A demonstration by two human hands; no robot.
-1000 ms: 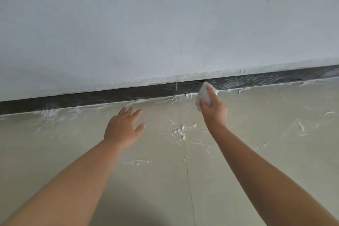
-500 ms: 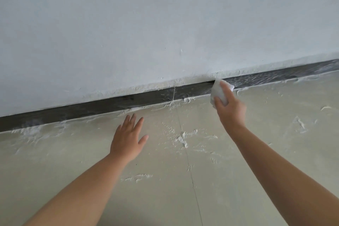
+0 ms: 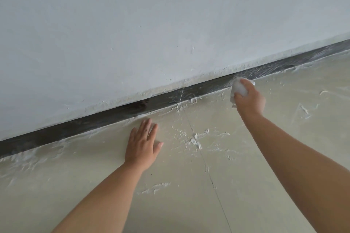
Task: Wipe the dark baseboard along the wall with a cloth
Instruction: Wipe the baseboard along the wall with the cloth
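Where the white wall (image 3: 151, 34) meets the pale floor (image 3: 189, 195), the dark baseboard (image 3: 106, 119) runs as a long strip rising from lower left to upper right, streaked with white residue. The right hand (image 3: 249, 98) grips a crumpled white cloth (image 3: 239, 89) against it, while the left hand (image 3: 143, 144) rests flat, fingers straight, on the floor just below.

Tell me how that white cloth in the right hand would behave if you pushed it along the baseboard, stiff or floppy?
Probably soft and floppy: the white cloth bunches into a rounded wad under the right hand. Likely light, since curled fingers alone hold it. It may drag rather than glide, as the baseboard beyond it looks streaked with white residue.
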